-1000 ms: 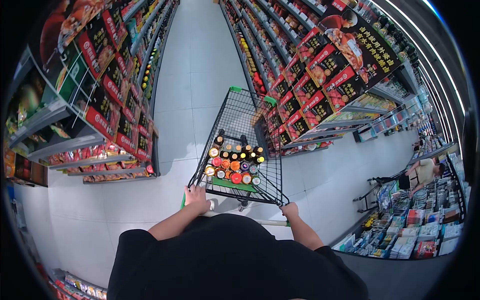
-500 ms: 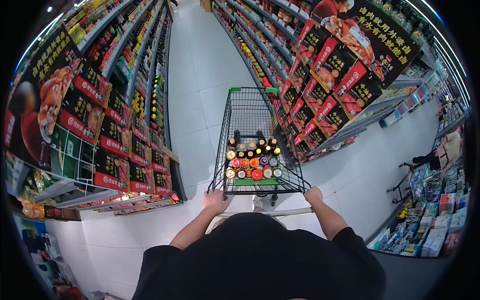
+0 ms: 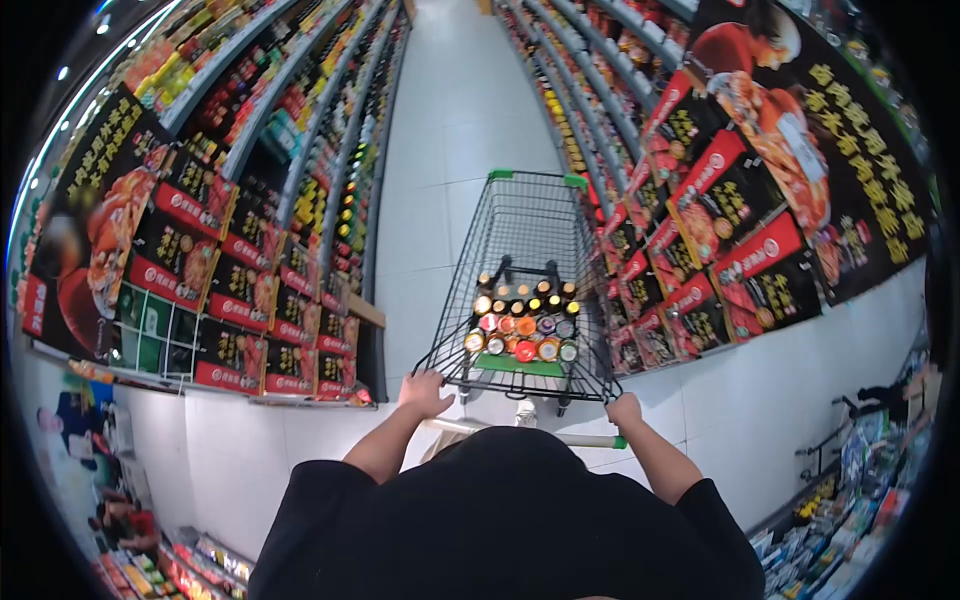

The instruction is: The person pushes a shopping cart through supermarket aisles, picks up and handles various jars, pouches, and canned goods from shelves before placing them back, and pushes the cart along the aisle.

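Note:
A shopping cart (image 3: 590, 270) of dark wire mesh with green corner caps stands in front of my body. My left hand (image 3: 425, 394) is closed on the near left corner of its frame. On the near right corner, my right hand (image 3: 624, 409) is wrapped round the frame. Between my arms and close to my body runs the pale handlebar (image 3: 590, 440) with a green end, partly hidden by my black shirt. Several bottles and jars (image 3: 524, 325) with orange, red, white and yellow lids stand in rows at the near end of the basket, above a green strip (image 3: 520, 366).
Stacked black-and-red boxes on an end display (image 3: 690, 290) stand close to the cart's right side. Another such display (image 3: 240, 290) is on the left. Between long shelves runs a tiled aisle (image 3: 430, 130). A dark cart (image 3: 835, 435) is at the far right.
The view has turned, so the aisle, shelves and cart lie further right in it. The right display looks nearer to the cart. Both hands keep their hold on the cart.

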Demonstrator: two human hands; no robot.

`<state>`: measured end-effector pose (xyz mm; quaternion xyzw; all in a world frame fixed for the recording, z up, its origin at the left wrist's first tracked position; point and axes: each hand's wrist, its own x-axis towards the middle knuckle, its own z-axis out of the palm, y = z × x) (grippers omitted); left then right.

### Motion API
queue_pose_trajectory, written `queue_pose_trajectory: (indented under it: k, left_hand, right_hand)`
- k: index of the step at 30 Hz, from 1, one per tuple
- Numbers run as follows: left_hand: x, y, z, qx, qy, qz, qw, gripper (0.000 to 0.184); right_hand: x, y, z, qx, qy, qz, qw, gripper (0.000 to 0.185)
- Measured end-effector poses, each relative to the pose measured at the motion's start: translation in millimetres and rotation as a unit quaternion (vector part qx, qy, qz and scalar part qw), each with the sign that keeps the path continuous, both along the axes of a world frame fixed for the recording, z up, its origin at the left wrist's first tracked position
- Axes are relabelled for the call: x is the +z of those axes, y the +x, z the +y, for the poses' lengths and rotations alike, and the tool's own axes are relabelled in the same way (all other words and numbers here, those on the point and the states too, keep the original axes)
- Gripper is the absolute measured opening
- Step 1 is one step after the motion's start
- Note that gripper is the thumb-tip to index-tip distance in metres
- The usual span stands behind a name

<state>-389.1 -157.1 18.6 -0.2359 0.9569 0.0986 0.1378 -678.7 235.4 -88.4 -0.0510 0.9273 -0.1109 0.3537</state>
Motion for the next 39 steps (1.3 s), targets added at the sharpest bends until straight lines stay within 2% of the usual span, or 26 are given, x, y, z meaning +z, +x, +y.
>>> queue_pose_trajectory:
  k: [6, 10, 12, 13, 14, 15, 17, 19, 20, 22, 24, 27, 31, 34, 36, 37, 38, 39]
  left_hand:
    - [5, -40, -27, 0.023, 0.003, -0.011, 1.0, 0.043]
    - [7, -66, -48, 0.039, 0.004, 0.003, 0.999, 0.044]
    - [17, -85, -59, 0.048, 0.005, -0.017, 0.999, 0.047]
    - [17, -92, -64, 0.061, 0.013, -0.032, 0.998, 0.05]
    - [19, -105, -70, 0.07, 0.02, -0.042, 0.996, 0.054]
    - [25, -115, -77, 0.079, 0.033, -0.041, 0.995, 0.06]
    - [24, -135, -91, 0.081, 0.028, -0.042, 0.995, 0.063]
    - [16, -146, -107, 0.075, 0.01, -0.024, 0.997, 0.065]
    - [10, -153, -115, 0.071, 0.004, -0.002, 0.997, 0.066]
    - [4, -169, -133, 0.057, -0.014, -0.013, 0.998, 0.07]
    - [22, -191, -149, 0.053, 0.004, -0.051, 0.997, 0.077]
    - [19, -222, -180, 0.049, 0.003, -0.072, 0.996, 0.08]
    - [20, -259, -217, 0.04, -0.01, -0.045, 0.998, 0.08]
    - [9, -286, -245, 0.051, -0.018, -0.015, 0.998, 0.079]
    - [15, -304, -263, 0.036, -0.024, -0.004, 0.999, 0.078]
    - [17, -314, -271, 0.044, -0.018, -0.019, 0.999, 0.078]
    - [20, -321, -279, 0.051, -0.012, -0.036, 0.998, 0.077]
    - [17, -330, -286, 0.052, -0.031, -0.049, 0.997, 0.076]
  right_hand:
    - [-29, -57, -25, 0.034, -0.004, 0.007, 0.999, 0.033]
    - [-11, -83, -56, 0.006, -0.041, 0.056, 0.998, 0.04]
    - [1, -100, -70, 0.072, 0.012, -0.001, 0.997, 0.039]
    - [23, -101, -82, 0.077, 0.028, 0.005, 0.997, 0.039]
    - [23, -110, -89, 0.13, 0.049, 0.017, 0.99, 0.038]
    - [43, -107, -101, 0.077, 0.024, 0.031, 0.996, 0.038]
    - [38, -125, -114, 0.022, 0.01, 0.032, 0.999, 0.037]
    - [25, -142, -127, 0.016, 0.017, 0.018, 1.0, 0.037]
    - [82, -138, -153, 0.01, 0.05, 0.021, 0.998, 0.037]
    - [65, -157, -163, 0.017, 0.045, 0.035, 0.998, 0.036]
    - [69, -174, -180, 0.002, 0.039, 0.042, 0.998, 0.035]
    - [56, -207, -208, 0.066, 0.063, 0.075, 0.993, 0.035]
    - [61, -246, -248, 0.019, 0.083, 0.036, 0.996, 0.038]
    - [72, -271, -278, -0.05, 0.046, 0.078, 0.995, 0.033]
    - [109, -272, -301, -0.011, 0.015, 0.1, 0.995, 0.044]
    - [128, -268, -313, -0.016, 0.006, 0.127, 0.992, 0.043]
    - [119, -266, -315, -0.026, 0.002, 0.123, 0.992, 0.043]
    - [105, -263, -314, -0.03, 0.002, 0.185, 0.982, 0.043]
